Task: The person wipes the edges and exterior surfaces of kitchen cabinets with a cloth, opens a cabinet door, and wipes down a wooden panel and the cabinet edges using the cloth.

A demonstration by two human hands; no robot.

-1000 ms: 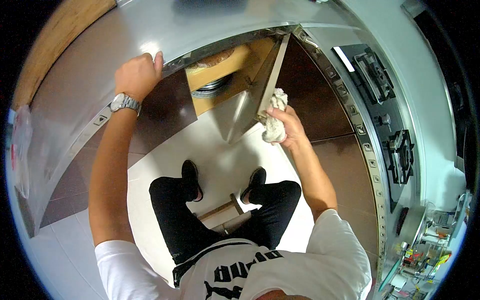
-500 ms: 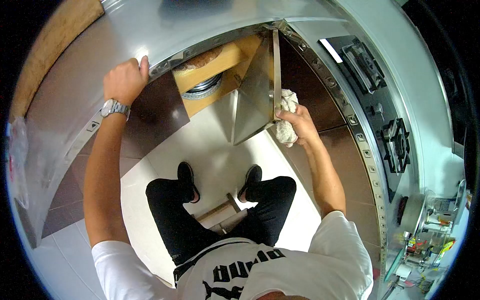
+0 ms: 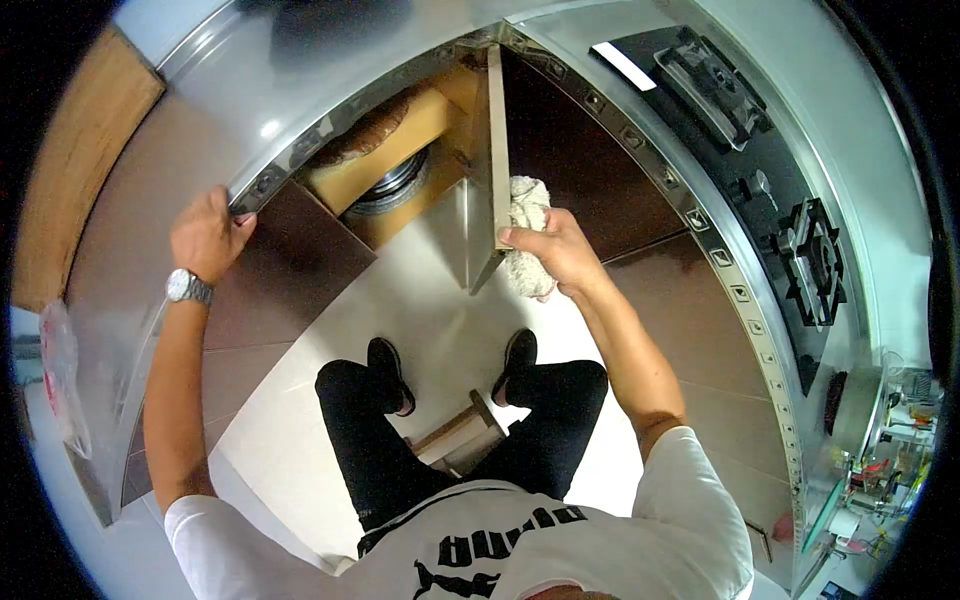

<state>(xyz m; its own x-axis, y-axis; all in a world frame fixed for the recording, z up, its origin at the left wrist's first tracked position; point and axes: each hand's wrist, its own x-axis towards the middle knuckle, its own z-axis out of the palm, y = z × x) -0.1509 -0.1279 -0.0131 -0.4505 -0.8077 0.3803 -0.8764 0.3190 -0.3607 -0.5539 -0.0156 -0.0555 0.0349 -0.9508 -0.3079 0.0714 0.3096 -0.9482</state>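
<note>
My right hand (image 3: 556, 250) presses a crumpled whitish cloth (image 3: 528, 215) against the outer face of an open cabinet door (image 3: 497, 150). The thumb lies over the door's free edge; most of the fingers are hidden behind the cloth. At the left, my left hand (image 3: 208, 238), with a metal watch (image 3: 188, 287) on the wrist, is closed around the counter's patterned metal edge (image 3: 264, 183). Between the hands, the open cabinet shows a wooden shelf (image 3: 405, 135) with a brown round item on it. Below the shelf are stacked metal dishes (image 3: 392, 188).
A black gas hob (image 3: 720, 110) is set into the counter at the right. A wooden board (image 3: 85, 160) lies at the far left near a plastic bag (image 3: 65, 380). Beneath me is a low wooden stool (image 3: 455, 435). Utensils crowd the lower right corner.
My left hand has moved left and down along the counter edge. The door appears more edge-on, and my right hand with the cloth has shifted slightly left. The whole view has turned a little.
</note>
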